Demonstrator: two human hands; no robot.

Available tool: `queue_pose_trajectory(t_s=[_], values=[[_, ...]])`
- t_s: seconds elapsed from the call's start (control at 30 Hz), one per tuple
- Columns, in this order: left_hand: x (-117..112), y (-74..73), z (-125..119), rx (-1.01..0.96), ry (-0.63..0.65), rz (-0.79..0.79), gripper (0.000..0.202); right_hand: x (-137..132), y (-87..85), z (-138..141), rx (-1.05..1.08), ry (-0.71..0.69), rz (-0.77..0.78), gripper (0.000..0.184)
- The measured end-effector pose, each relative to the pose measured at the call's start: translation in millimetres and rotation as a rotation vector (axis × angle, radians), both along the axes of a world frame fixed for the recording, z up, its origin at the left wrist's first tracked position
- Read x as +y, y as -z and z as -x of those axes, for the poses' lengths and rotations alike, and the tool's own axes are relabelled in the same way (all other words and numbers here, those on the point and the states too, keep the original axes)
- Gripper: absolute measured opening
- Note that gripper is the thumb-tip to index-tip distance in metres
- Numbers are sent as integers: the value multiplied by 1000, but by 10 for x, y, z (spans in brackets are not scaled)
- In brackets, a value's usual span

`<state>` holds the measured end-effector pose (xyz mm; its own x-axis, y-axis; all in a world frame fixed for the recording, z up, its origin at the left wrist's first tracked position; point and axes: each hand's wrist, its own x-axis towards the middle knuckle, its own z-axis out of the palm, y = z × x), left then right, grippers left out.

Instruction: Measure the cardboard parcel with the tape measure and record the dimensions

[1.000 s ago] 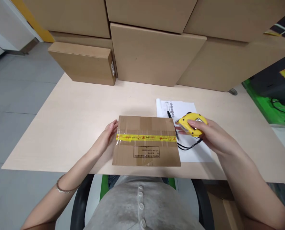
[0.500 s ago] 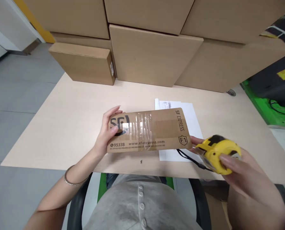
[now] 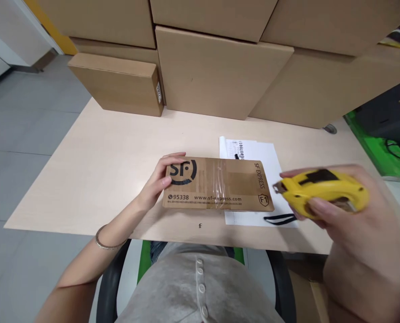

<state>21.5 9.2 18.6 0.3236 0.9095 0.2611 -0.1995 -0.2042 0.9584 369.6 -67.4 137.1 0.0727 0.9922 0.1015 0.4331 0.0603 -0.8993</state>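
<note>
My left hand (image 3: pixel 156 181) grips the left end of a small brown cardboard box (image 3: pixel 233 184) printed with "SF EXPRESS", thumb on its top face. Clear tape crosses the box's middle. My right hand (image 3: pixel 351 215) is wrapped round a yellow tape measure (image 3: pixel 304 190) with a black patch, held up to the right of the box and apart from it. The tape's metal end tip shows at the left of its casing. A black wrist strap (image 3: pixel 279 219) hangs from the tape measure over white paper sheets (image 3: pixel 270 154), which lie partly under the box.
Large cardboard boxes (image 3: pixel 216 76) are stacked along the back of the table (image 3: pixel 102 170). A flat brown box (image 3: pixel 119 87) stands at the back left. Dark equipment (image 3: pixel 384 112) on a green surface is at the right. The table's front edge lies close to my body.
My right hand has moved right and away from the box with the tape measure, which has turned. The box has shifted slightly right and lies flatter, with my left hand still on it.
</note>
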Motion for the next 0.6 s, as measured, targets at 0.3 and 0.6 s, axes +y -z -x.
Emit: queue_pose_trajectory(t_s=[0.3, 0.6], values=[[53, 24, -28, -119, -73, 104, 55, 933, -324, 1358, -595, -893, -78, 43], [171, 195, 105, -3, 50, -41, 40, 814, -236, 901, -651, -745, -67, 34]])
